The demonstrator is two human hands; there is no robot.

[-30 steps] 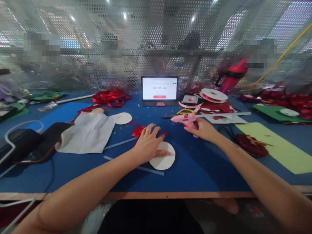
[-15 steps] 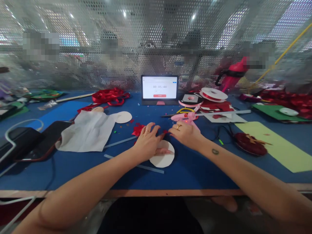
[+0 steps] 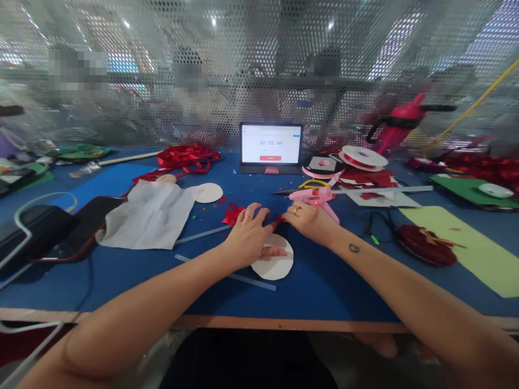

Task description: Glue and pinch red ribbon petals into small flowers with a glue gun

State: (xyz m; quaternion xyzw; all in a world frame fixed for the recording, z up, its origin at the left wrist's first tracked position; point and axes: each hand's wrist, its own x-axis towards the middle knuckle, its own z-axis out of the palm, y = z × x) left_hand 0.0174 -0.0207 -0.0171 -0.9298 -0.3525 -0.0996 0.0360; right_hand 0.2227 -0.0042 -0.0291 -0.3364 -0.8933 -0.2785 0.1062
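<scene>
A round white disc (image 3: 279, 265) lies flat on the blue table near its front edge. My left hand (image 3: 251, 237) rests partly over it, fingers spread and thumb across its surface. Just beyond those fingers is a heap of small red cut pieces (image 3: 232, 214). My right hand (image 3: 308, 219) is pinched closed at a small dark red piece (image 3: 279, 219), right by the left fingertips; the exact grip is mostly hidden. Behind the right hand lies a pink glue gun (image 3: 310, 195) with a small red light and a glue stick (image 3: 389, 189) in its back.
A tablet (image 3: 271, 143) showing a timer stands at the back, with ribbon spools (image 3: 363, 158) to its right. At left are a grey cloth (image 3: 150, 216), a phone (image 3: 81, 229) and another white disc (image 3: 208, 193). Loose glue sticks (image 3: 255, 282) lie near the left forearm.
The whole view has shifted slightly, with table things appearing a little further right. My right hand has edged closer to the left fingers; the left hand and disc keep their places.
</scene>
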